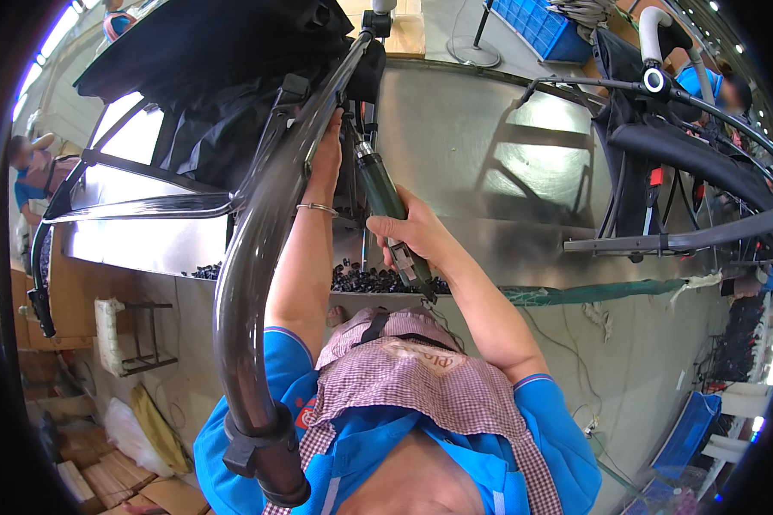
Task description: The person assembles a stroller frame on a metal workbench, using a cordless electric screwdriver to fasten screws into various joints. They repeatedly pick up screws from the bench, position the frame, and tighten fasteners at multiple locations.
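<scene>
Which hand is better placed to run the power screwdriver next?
Probably your right hand: it grips the green power screwdriver, whose tip points toward the stroller frame. Your left hand is by the frame, fingers partly hidden.

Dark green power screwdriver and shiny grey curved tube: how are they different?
The dark green power screwdriver is straight; the shiny grey curved tube bends. The right hand grips the screwdriver, not the tube. The screwdriver looks shorter than the tube. Both are rounded and elongated.
</scene>
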The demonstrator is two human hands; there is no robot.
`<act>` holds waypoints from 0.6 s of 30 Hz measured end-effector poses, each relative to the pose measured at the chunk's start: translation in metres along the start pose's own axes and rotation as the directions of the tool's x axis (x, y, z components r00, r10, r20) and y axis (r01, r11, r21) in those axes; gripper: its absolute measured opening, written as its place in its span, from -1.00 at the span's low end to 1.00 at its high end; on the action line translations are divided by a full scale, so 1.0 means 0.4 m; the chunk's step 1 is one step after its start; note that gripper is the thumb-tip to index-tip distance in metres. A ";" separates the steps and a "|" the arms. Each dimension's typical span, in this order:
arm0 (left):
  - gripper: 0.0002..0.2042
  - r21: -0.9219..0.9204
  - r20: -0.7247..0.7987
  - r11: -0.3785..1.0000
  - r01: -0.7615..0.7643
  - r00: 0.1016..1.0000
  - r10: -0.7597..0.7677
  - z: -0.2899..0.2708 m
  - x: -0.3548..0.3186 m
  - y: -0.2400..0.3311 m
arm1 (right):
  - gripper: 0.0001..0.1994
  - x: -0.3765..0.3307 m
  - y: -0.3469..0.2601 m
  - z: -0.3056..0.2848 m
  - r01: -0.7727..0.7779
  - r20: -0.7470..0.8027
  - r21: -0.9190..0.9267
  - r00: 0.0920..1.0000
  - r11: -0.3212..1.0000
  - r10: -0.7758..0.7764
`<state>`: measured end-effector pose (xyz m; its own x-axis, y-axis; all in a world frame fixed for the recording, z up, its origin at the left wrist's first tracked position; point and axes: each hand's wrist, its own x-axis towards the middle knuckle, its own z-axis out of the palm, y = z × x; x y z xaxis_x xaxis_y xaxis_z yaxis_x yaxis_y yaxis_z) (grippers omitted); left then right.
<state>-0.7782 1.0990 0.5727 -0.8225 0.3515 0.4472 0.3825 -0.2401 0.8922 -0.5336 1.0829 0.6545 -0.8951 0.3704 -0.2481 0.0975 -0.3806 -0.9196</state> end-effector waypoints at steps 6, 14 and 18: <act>-0.77 -0.471 0.076 0.867 0.162 0.987 -0.143 0.005 0.002 -0.028 | -0.41 0.019 -0.012 0.004 -0.028 -0.015 0.063 0.999 0.998 0.029; -0.79 -0.616 0.334 0.696 0.369 0.922 -0.194 -0.028 0.026 -0.043 | -0.50 0.024 -0.034 0.053 -0.110 0.012 0.351 0.994 0.930 0.113; -0.80 -0.574 0.263 0.761 0.304 0.948 -0.180 -0.010 0.021 -0.004 | -0.52 0.024 -0.034 0.070 -0.087 0.020 0.371 0.996 0.925 0.086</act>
<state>-0.7874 1.0988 0.5748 -0.7379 0.6143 0.2796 -0.2005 -0.5950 0.7783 -0.5557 1.0680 0.6729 -0.8919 0.3197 -0.3198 0.0064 -0.6983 -0.7158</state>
